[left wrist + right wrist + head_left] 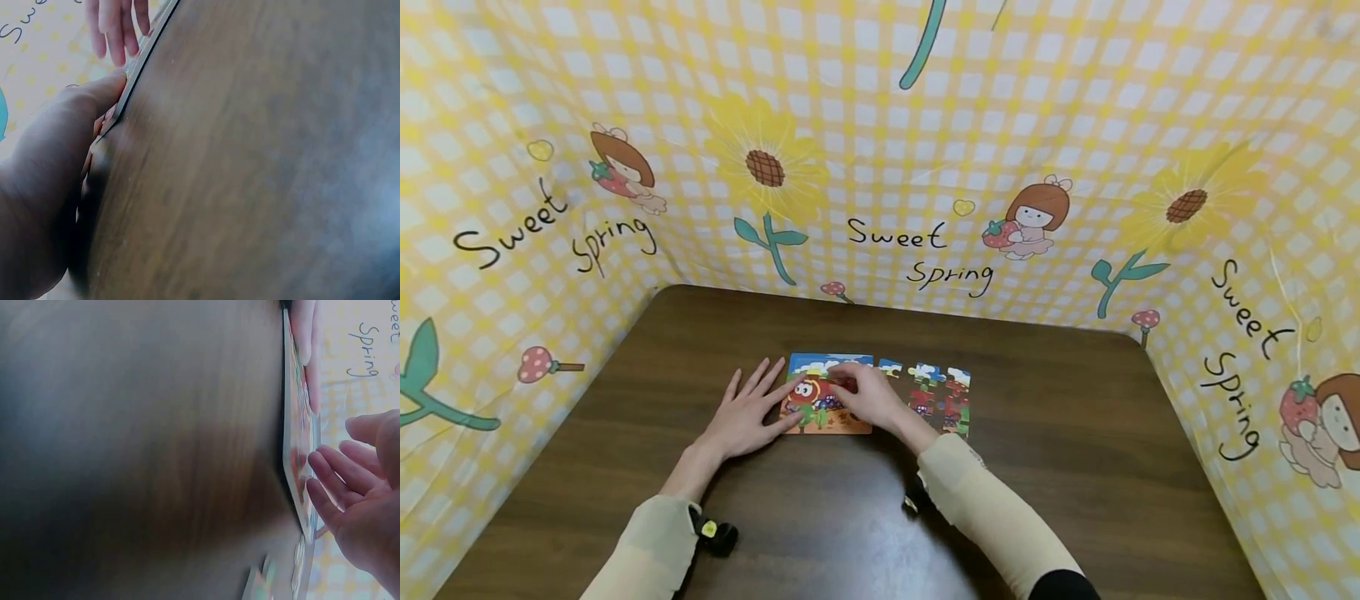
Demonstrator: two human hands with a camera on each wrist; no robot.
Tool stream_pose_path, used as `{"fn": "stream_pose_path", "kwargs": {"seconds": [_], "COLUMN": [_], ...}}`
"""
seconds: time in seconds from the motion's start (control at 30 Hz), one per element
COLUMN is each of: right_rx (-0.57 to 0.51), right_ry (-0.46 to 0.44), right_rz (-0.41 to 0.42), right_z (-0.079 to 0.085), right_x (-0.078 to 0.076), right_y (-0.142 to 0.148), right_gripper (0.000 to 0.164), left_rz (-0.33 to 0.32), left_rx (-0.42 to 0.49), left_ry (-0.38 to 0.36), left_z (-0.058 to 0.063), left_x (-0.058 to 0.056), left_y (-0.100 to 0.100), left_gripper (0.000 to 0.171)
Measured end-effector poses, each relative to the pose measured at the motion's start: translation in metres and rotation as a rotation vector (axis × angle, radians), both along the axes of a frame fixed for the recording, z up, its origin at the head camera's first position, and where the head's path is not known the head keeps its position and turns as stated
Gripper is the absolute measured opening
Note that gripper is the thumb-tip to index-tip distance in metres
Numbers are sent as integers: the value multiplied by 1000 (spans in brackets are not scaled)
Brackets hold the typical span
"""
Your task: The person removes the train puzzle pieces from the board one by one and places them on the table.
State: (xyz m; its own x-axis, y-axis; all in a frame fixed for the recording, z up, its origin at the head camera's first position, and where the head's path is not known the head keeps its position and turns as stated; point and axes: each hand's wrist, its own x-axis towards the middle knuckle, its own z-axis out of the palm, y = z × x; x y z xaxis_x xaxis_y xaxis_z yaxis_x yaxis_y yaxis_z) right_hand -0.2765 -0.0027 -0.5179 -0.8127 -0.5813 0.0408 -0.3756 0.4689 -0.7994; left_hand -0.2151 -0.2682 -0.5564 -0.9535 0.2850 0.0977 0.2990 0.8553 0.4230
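Note:
A jigsaw puzzle [831, 424] in a board, with a red round-eyed cartoon figure under a blue sky, lies on the brown table. My left hand [747, 419] rests at its left side, fingers spread and fairly straight, thumb and index finger over the edge. Above the right half is my right hand [874, 396], covering part of the picture. In the right wrist view, that hand's fingers [340, 478] bend loosely with their tips close over the board [300, 434]. The thumb stands apart, and no piece shows between them.
Several loose puzzle pieces [957, 380] lie in rows right of the board, some partly behind the right forearm. The brown table [1052, 417] is enclosed by a yellow checked cloth [880, 167] at the back and sides. A black wrist camera [721, 539] sits by the left sleeve.

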Motion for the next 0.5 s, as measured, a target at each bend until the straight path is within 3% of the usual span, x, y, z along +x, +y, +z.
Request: {"fn": "stream_pose_path", "kwargs": {"seconds": [0.17, 0.5], "right_rx": [-46, -119], "right_ry": [-22, -147], "right_rz": [16, -83], "right_z": [-3, -9], "right_x": [2, -4], "right_y": [-14, -23], "right_gripper": [33, 43], "left_rz": [0, 3], "left_rx": [-2, -22], "left_ry": [9, -6], "left_z": [-3, 0], "left_x": [-1, -1], "left_y": [-1, 1], "left_gripper": [75, 75]}}
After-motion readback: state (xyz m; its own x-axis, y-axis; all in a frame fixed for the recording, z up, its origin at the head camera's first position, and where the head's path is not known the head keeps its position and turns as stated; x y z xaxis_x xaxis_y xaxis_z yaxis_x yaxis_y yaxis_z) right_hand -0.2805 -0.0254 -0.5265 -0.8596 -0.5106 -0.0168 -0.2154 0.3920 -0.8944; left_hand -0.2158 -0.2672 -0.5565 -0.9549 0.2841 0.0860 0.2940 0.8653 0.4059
